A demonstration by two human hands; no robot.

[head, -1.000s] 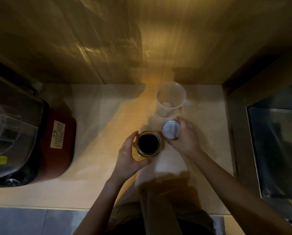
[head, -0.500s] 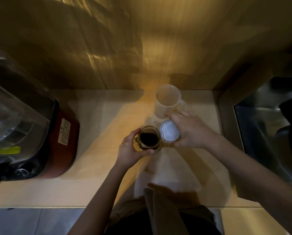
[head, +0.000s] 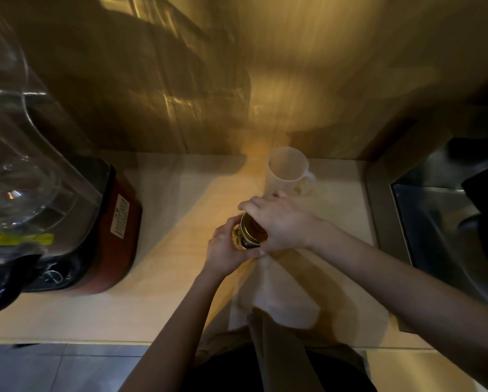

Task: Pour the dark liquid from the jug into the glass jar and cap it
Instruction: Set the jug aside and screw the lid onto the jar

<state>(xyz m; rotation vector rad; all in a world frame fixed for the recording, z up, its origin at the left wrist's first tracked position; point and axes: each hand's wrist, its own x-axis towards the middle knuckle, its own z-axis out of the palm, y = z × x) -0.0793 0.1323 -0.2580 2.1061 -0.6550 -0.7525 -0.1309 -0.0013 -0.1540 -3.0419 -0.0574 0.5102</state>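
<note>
Between my hands stood the jar (head: pixel 247 236), resting on the counter (head: pixel 166 278) directly in front of me. My left hand (head: pixel 227 247) was wrapped around its side to steady it, fingers curled against the glass. My right hand (head: pixel 279 220) lay over the top, pinching the cap (head: pixel 251 229) down onto the mouth. Pouring looked finished, I judged: the jug (head: pixel 288 172) stood upright just beyond my right hand, pale inside and seemingly empty, though the dim light made that hard to confirm. Dark liquid showed only faintly through the jar wall beneath the gold rim. What remained was the capping itself; whether the cap had caught its threads or merely sat there, I could not tell, since my right hand hid most of it.
</note>
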